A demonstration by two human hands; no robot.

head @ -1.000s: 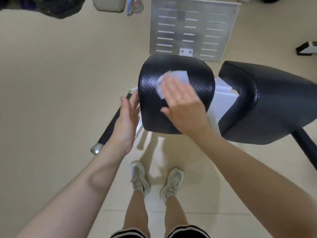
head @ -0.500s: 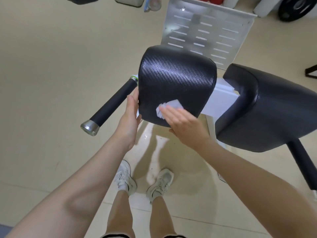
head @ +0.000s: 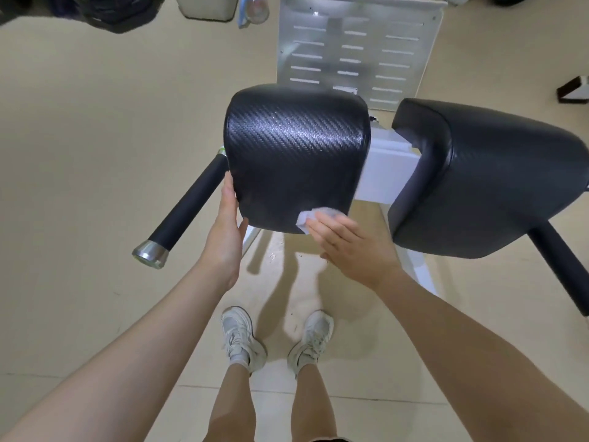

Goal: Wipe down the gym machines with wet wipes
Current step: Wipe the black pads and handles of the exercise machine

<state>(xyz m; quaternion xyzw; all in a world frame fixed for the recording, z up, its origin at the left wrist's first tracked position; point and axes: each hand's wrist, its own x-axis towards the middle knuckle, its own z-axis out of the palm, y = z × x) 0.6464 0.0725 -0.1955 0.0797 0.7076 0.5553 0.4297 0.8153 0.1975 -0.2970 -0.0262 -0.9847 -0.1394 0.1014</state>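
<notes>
We see the wet wipe (head: 314, 218) at the lower right edge of the left black pad (head: 296, 154), just above centre frame; it is crumpled, so no long axis or heading can be told. Our right hand (head: 353, 250) lies flat on it with fingers extended, pressing rather than clenching, and covers most of the wipe. Our left hand (head: 226, 237) is open, its fingers touching the pad's lower left edge. The pad is a rounded rectangle in woven-look vinyl, glossy across its upper part. A second black pad (head: 490, 183) sits at right, partly cut by the frame. A foam-covered handle (head: 188, 212) with a metal end cap slants toward lower left. A slotted metal plate (head: 357, 49) lies at top, its near edge hidden behind the pad.
</notes>
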